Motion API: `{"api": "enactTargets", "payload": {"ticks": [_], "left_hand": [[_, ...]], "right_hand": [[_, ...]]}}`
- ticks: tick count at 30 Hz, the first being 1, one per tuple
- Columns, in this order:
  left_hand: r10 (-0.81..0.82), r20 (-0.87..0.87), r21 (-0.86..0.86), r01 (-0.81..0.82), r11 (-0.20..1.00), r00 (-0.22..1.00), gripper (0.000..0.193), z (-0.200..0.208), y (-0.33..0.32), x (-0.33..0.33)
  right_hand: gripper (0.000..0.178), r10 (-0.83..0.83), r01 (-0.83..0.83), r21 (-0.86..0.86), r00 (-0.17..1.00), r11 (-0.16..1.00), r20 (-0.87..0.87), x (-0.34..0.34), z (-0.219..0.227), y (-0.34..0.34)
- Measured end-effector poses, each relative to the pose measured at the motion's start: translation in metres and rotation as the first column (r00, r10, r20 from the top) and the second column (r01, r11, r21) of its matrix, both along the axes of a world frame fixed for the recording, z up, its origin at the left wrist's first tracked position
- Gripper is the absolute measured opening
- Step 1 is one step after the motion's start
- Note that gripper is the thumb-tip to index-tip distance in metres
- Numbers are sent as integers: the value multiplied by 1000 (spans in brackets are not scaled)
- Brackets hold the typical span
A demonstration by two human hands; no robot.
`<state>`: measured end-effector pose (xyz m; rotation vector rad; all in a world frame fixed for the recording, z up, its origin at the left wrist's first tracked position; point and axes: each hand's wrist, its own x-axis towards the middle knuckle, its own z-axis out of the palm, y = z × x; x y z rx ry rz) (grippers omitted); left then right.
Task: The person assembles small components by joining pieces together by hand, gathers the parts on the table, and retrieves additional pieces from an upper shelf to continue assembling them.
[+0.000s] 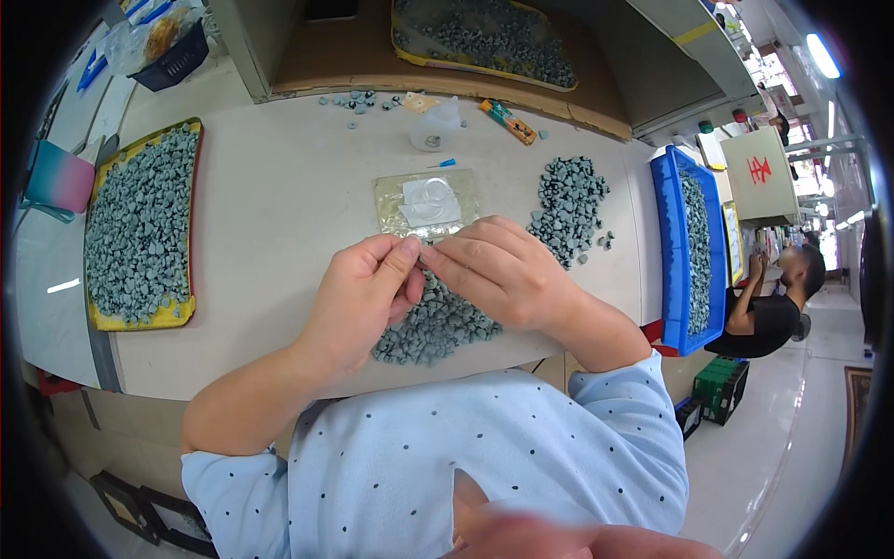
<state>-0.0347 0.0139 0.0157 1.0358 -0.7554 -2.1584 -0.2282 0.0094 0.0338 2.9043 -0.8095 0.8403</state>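
Note:
My left hand [365,284] and my right hand [507,272] meet fingertip to fingertip above the table. Thumb and fingers of each are pinched together at one spot; whatever sits between them is too small and covered to make out. Right below them lies a heap of small grey-green pieces [438,328], partly hidden by the hands. Just beyond the fingertips is a flat clear plastic packet [389,205] with a white sheet and a round clear dish [431,198] on it. A second heap of the same pieces [568,207] spreads to the right of my right hand.
A yellow tray of pieces [189,224] stands at the left, a blue bin [667,252] at the right. Farther back are a plastic cup [436,130], an orange-and-green tube [508,122], a blue-tipped needle [448,163] and a shelf [596,119]. Another person [768,317] sits at the far right.

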Motion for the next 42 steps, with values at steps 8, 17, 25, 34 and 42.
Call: {"api": "enactTargets", "payload": {"ticks": [8,17,25,34,42], "left_hand": [[-40,206,-236,90,968,978,26,-4,2,2],[106,17,-179,-101,979,994,24,2,1,4],[89,24,-202,-82,976,996,19,-4,-2,14],[135,11,-152,-131,980,991,13,-1,-3,20],[94,-89,-73,-101,992,992,23,-3,-2,25]], "right_hand": [[31,-13,12,21,999,1000,44,-1,-3,-3],[33,-202,204,-46,979,978,35,-17,-16,-25],[29,-217,214,-51,974,976,-64,-8,-21,-28],[28,-276,243,155,930,957,244,7,-25,-27],[7,-662,-120,907,646,405,381,22,-17,-11]]}}
